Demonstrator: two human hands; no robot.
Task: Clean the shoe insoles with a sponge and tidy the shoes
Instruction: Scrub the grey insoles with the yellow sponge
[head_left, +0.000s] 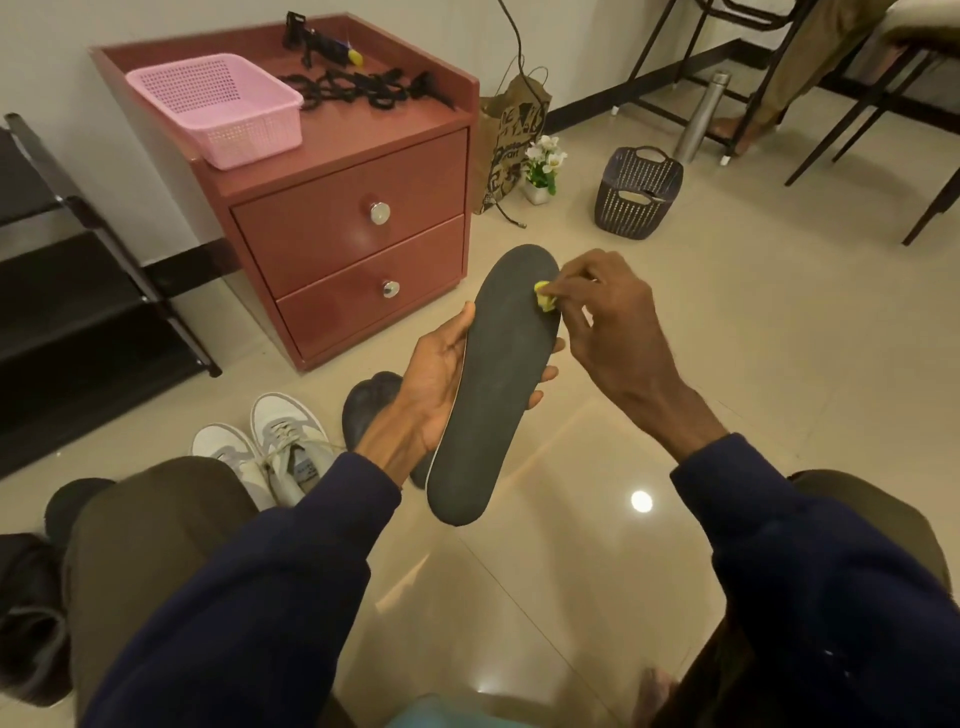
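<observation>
Head view took in a red drawer cabinet (353, 223) at upper left of the frame, and beside it a brown paper bag (506, 140) whose black lettering was too blurred to read. White sneakers (283, 439) stood on the floor (737, 332) at lower left. At centre, the left hand (436, 384) gripped a dark insole (498, 384) by its edges, while the right hand (608, 322) pinched a yellow sponge (544, 297) against its toe end.

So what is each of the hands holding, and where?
The left hand grips the dark grey shoe insole around its middle; the right hand pinches a small yellow sponge against the insole's far end.
</observation>
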